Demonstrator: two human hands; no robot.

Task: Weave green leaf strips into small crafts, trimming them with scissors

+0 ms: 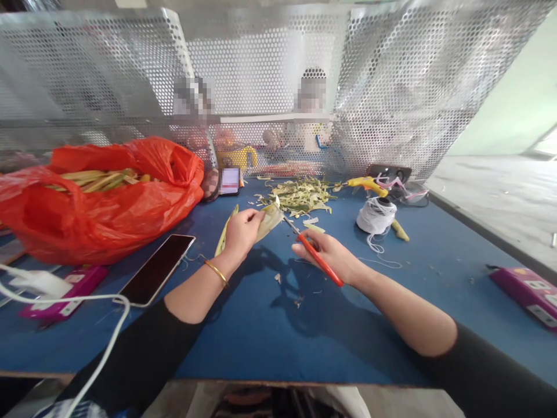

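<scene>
My left hand pinches a pale green, flat piece of leaf or husk over the blue table. A longer green strip runs along the outer side of that hand. In my right hand are red-handled scissors, their blades pointing up and left to the leaf's cut end. Whether the blades touch the leaf I cannot tell. Just beyond both hands lies a heap of green and yellowish clippings, with a few pale scraps nearer the scissors.
An open red plastic bag of dried strips stands at left, near a dark phone and purple power strip. To the right are white string, a yellow glue gun and another power strip. A perforated metal screen rises behind.
</scene>
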